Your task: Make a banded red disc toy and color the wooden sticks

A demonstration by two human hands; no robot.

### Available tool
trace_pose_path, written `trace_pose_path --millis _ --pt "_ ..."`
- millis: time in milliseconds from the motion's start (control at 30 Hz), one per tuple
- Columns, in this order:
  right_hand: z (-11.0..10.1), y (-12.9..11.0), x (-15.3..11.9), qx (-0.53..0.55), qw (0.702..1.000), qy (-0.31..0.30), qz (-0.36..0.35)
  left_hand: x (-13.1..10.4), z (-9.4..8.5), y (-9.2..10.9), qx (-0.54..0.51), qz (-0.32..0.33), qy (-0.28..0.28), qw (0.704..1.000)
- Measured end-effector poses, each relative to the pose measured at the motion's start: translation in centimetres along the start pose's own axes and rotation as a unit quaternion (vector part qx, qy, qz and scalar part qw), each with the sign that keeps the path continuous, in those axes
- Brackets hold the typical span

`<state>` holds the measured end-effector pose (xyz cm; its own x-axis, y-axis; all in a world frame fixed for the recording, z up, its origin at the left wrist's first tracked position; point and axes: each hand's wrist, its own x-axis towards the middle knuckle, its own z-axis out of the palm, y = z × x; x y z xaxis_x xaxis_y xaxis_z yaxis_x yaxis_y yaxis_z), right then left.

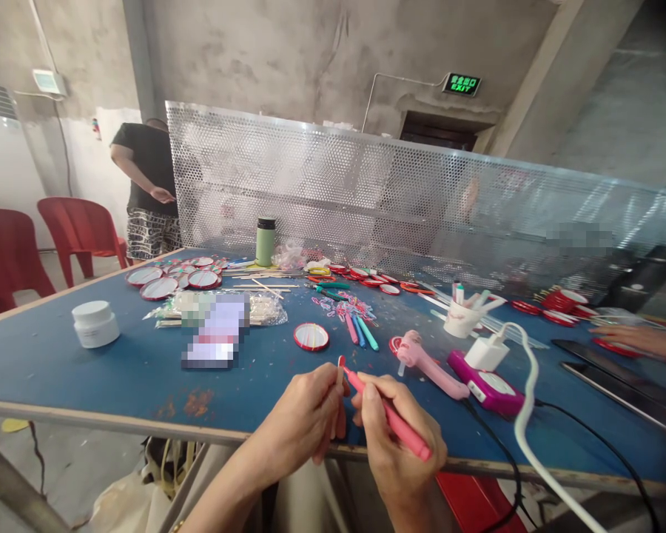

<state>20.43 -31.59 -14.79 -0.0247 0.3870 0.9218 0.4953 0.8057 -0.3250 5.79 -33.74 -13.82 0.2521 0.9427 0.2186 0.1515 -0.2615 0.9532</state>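
Note:
My left hand point(305, 414) pinches a thin wooden stick point(340, 372) upright near the table's front edge; its top end is red. In my right hand point(399, 444) is a coral-pink marker pen point(397, 422), its tip pointing at the upper part of the stick. Whether tip and stick touch, I cannot tell. Just beyond my hands lies a round red-rimmed disc point(311, 337). Pink, blue and teal pens point(360, 332) lie side by side, beside a heap of small coloured clips point(344, 307).
A pink glue-gun-like tool point(430, 366), purple power block point(491, 389) and white charger point(485, 354) trail cords at right. Around stand a pen cup point(459, 318), white jar point(96, 326), green bottle point(265, 244) and blurred phone point(217, 333). Another person's hand point(638, 338) is far right.

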Motion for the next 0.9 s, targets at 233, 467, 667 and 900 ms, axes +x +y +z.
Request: trace_pose_path --millis 233,467,667,900 --pt "0.12 -0.28 0.42 0.005 1.0 -0.011 -0.022 -0.09 -0.03 -0.08 0.005 0.009 0.0 1.0" --pt "0.13 -0.36 0.53 -0.006 1.0 -0.009 -0.018 -0.04 -0.09 0.05 0.004 0.006 0.0 1.0" --pt "-0.07 -0.3 0.28 -0.012 1.0 -0.002 -0.005 -0.15 -0.02 0.03 -0.005 0.006 -0.002 1.0" --pt "-0.03 -0.49 0.6 0.002 1.0 -0.011 -0.014 -0.02 -0.05 0.18 -0.007 0.006 -0.002 1.0"
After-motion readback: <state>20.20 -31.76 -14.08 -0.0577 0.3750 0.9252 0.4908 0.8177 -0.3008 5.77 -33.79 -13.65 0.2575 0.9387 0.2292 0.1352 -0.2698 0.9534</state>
